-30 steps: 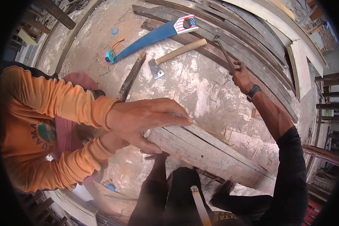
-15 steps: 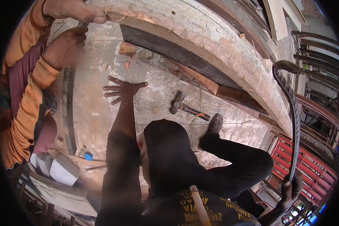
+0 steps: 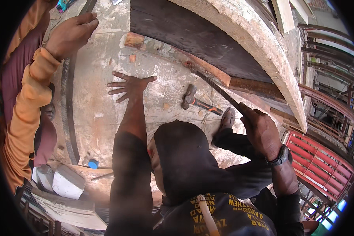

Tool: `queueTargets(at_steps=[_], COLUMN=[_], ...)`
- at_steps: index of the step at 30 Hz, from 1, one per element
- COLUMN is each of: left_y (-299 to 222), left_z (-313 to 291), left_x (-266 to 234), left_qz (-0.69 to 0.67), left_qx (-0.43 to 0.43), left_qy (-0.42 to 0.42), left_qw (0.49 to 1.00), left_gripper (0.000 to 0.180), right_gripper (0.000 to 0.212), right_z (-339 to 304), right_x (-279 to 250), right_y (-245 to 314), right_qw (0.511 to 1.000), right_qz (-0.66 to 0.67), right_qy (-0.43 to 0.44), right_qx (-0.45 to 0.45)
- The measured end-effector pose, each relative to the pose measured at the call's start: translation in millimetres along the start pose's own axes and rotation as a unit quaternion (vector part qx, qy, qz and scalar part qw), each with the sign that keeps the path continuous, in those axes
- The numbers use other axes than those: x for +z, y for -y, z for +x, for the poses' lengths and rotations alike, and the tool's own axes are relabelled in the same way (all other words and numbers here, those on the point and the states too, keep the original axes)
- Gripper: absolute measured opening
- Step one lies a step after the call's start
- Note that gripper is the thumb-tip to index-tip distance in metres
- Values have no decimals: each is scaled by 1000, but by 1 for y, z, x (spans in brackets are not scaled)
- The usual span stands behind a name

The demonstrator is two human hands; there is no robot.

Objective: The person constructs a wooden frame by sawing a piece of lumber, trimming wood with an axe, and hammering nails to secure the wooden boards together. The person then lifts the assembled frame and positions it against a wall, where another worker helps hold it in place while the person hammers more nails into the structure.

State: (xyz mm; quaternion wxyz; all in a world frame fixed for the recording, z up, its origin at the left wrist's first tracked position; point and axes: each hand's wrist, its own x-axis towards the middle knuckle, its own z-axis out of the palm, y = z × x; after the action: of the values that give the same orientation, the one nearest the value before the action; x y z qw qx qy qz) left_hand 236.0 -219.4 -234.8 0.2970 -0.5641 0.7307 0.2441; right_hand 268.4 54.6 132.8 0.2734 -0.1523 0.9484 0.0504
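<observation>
My right hand (image 3: 259, 128) grips a ribbed metal pry bar (image 3: 221, 91) that slants away to the left. The bar's far end reaches a reddish wood strip (image 3: 208, 67) at the foot of a dark panel (image 3: 200, 33); whether it is wedged under there I cannot tell. A pale, cement-smeared timber (image 3: 259, 45) runs along the panel's upper edge. My left hand (image 3: 130, 87) lies spread flat on the pale boards (image 3: 94, 98), holding nothing. Between my hands rests a hammer (image 3: 202, 104) with a black and orange handle. My shoe (image 3: 227, 118) stands beside it.
On the left, a co-worker's hand (image 3: 72, 34) in an orange sleeve hovers over a long dark strip (image 3: 68, 114). Close to me lie a blue cap (image 3: 93, 163) and white blocks (image 3: 69, 181). A red slatted frame (image 3: 318, 163) stands at the right.
My right hand has come up and inward, bringing the bar from upright at the right down to the wood strip. The timber has shifted, showing more dark panel. The co-worker's upper hand has moved up.
</observation>
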Motion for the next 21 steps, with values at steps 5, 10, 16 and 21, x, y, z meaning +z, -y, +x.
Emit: queueTargets(at_steps=[5, 10, 16, 21], left_y=[-2, 5, -10, -9], left_z=[-6, -8, -53, -60], left_x=[-2, -21, -44, -61], left_qz=[31, 1, 40, 34], left_qx=[-10, -18, 20, 25], left_qy=[-10, -18, -14, -22], left_qw=[999, 1000, 999, 999], left_gripper=[179, 179, 150, 152], right_gripper=[38, 35, 17, 16], right_z=[22, 36, 54, 92], right_x=[-19, -54, -67, -84], right_y=[31, 64, 74, 103], right_qw=[998, 987, 982, 966], right_qz=[-58, -150, -174, -187], right_qy=[12, 48, 59, -10], right_qx=[-19, -33, -42, -179])
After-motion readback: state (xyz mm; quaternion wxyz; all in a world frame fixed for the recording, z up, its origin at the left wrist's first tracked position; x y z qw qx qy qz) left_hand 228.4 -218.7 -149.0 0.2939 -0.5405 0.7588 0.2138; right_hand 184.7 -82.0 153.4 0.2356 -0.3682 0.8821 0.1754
